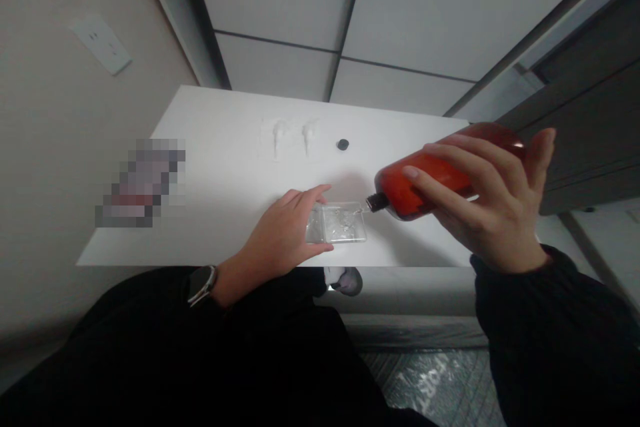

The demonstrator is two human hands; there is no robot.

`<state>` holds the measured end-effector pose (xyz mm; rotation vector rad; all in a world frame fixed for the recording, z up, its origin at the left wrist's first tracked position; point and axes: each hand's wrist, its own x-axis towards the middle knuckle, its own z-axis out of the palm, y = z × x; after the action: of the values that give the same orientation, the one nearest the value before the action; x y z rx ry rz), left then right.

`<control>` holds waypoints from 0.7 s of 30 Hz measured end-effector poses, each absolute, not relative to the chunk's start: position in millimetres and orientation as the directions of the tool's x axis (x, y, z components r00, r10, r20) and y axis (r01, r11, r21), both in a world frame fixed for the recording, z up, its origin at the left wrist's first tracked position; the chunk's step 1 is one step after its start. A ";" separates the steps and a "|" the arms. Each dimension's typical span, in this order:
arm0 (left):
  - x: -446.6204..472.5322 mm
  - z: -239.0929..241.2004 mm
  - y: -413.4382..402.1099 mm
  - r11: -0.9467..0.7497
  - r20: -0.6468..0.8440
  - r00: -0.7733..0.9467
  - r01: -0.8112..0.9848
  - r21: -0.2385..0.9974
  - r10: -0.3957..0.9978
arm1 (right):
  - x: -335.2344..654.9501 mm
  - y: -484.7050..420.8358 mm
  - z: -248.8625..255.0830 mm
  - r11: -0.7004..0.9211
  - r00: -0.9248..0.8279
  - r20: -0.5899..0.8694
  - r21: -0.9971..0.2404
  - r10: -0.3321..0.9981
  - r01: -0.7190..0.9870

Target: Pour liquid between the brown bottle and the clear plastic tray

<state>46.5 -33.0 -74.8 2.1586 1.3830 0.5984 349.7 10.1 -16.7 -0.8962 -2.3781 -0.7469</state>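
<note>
My right hand [490, 187] is wrapped round a large amber bottle [417, 183], tilted with its uncapped dark neck pointing down and left. Clear liquid [364, 209] seems to run from the mouth into a clear plastic box [345, 223] on the white table. Thumb and fingers of my left hand [290, 230] grip the box's left part from both sides, hiding some of it. A divider shows across the box, and the liquid in its right part looks rippled. Behind the box lies a small black cap [343, 145].
Two clear plastic pieces with narrow stems, a left one [278, 139] and a right one [309, 139], lie at the back of the white table [225, 173]. A blurred-out object [143, 183] sits at the left. White panels [280, 7] rise behind the table.
</note>
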 end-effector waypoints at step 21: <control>45.6 -75.5 -32.4 -0.374 0.112 0.395 0.684 0.627 0.912 | 344.4 10.2 -31.0 0.705 -0.702 0.484 0.219 0.522 0.675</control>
<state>45.6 -32.4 -75.5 2.1696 1.3629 0.6198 344.4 10.2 -31.0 -0.9289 -2.5250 -0.5430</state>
